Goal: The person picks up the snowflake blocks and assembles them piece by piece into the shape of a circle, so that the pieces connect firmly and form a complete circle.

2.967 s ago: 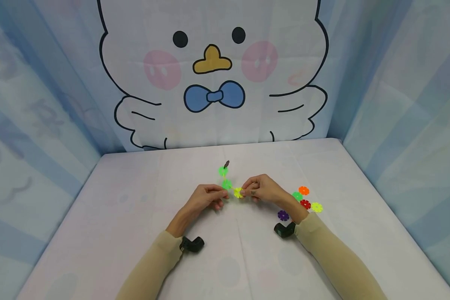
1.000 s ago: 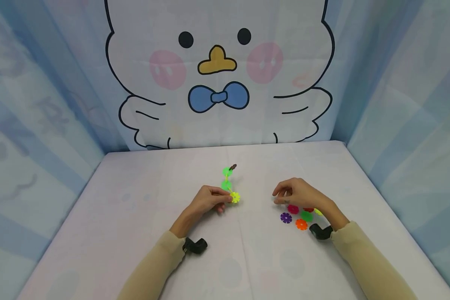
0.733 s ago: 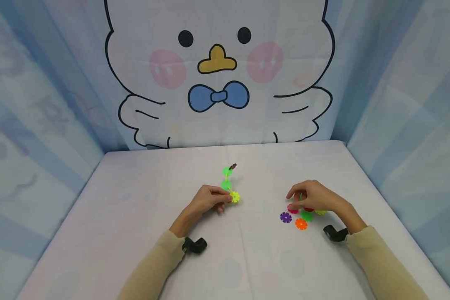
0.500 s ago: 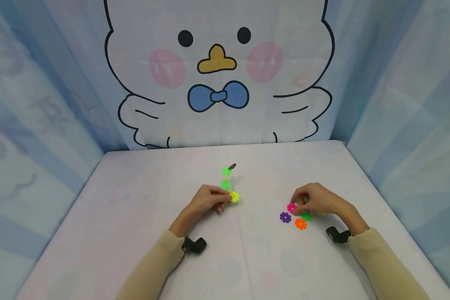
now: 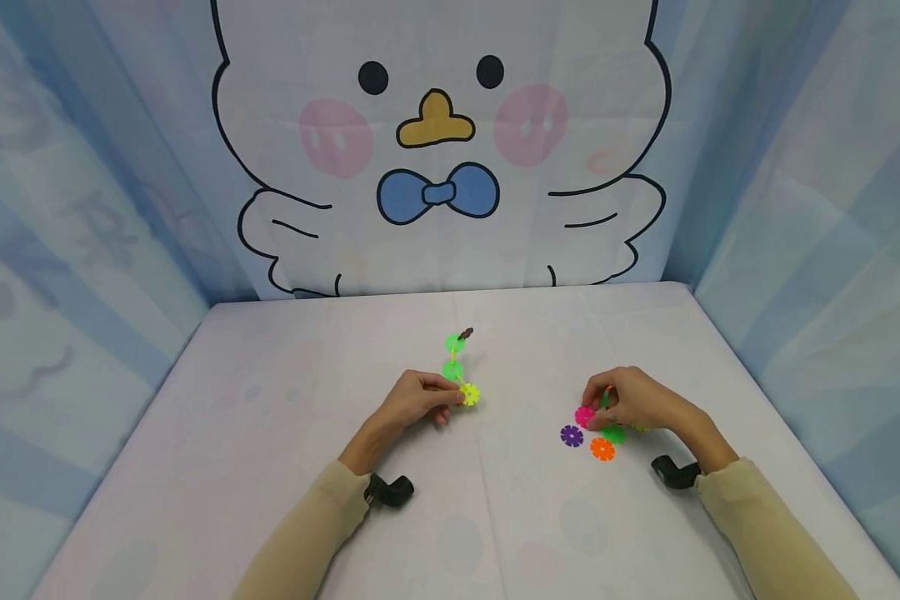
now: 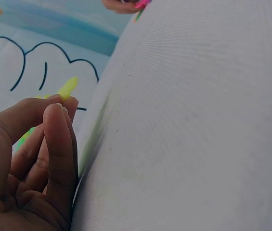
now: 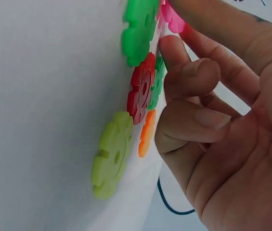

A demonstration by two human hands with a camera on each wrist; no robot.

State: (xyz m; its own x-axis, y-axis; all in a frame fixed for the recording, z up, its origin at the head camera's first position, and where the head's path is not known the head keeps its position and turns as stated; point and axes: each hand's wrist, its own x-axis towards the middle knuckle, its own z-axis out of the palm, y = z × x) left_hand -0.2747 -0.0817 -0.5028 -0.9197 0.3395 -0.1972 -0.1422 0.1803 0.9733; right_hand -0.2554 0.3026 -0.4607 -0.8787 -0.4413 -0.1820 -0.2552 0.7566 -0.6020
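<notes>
My left hand (image 5: 418, 397) pinches a yellow snowflake disc (image 5: 471, 394) between thumb and fingertips. That disc is the near end of a chain with two green snowflake discs (image 5: 452, 369) and a small brown piece (image 5: 466, 333) at its far end; thin yellow discs show edge-on between them. To the right, my right hand (image 5: 636, 398) pinches a pink snowflake disc (image 5: 584, 417) by its edge, over a group of loose discs. In the right wrist view, the pink disc (image 7: 175, 20) sits at the thumb and index finger, while the other fingers curl in.
Around the right hand lie loose snowflake discs: purple (image 5: 572, 436), orange (image 5: 602, 449), green (image 5: 614, 433), plus red (image 7: 141, 90) and yellow (image 7: 112, 156) ones beneath the hand. A white cloth (image 5: 345, 500) covers the table, with printed curtains (image 5: 817, 208) on three sides.
My right hand has left the chain, moved right to the loose discs and taken hold of the pink one. The left hand keeps its pinch on the yellow disc.
</notes>
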